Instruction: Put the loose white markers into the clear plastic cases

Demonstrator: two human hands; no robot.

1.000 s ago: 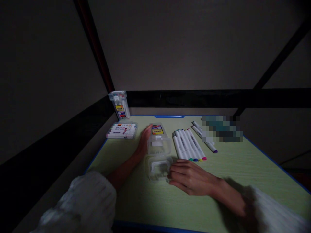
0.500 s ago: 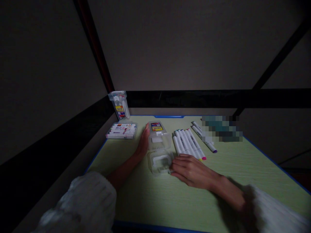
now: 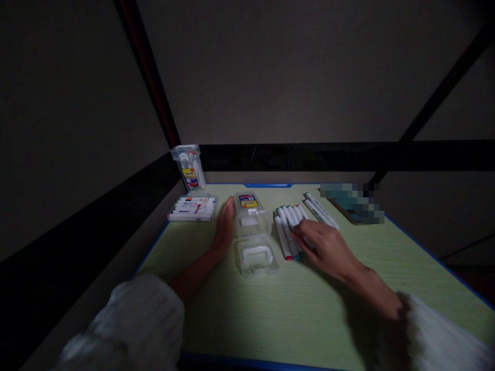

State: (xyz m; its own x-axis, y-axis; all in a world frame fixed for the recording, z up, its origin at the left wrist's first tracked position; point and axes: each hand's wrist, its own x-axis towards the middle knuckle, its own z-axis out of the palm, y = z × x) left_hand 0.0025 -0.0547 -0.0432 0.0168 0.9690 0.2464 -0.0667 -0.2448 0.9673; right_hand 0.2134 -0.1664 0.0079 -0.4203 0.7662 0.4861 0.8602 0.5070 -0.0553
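A clear plastic marker box [image 3: 253,224] lies on its side at the middle of the table, its hinged lid [image 3: 258,257] swung open toward me. My left hand [image 3: 224,221] is upright along the box's left side, fingers straight and holding nothing. To the right of the box lies a row of white markers [image 3: 284,234] with coloured ends. My right hand [image 3: 325,247] is over that row, its fingers bent and pinched at a marker; the hand hides part of the row.
Two more white markers [image 3: 320,212] lie farther right, beside a teal phone-like slab [image 3: 350,203], partly blurred out. A full marker box [image 3: 190,167] stands at the back left corner. In front of it lies a flat case of markers [image 3: 193,208]. Walls border the table's left and back.
My right hand has left the open lid and moved right and away from me onto the row of markers. My left hand has stayed beside the box, nearly unmoved.
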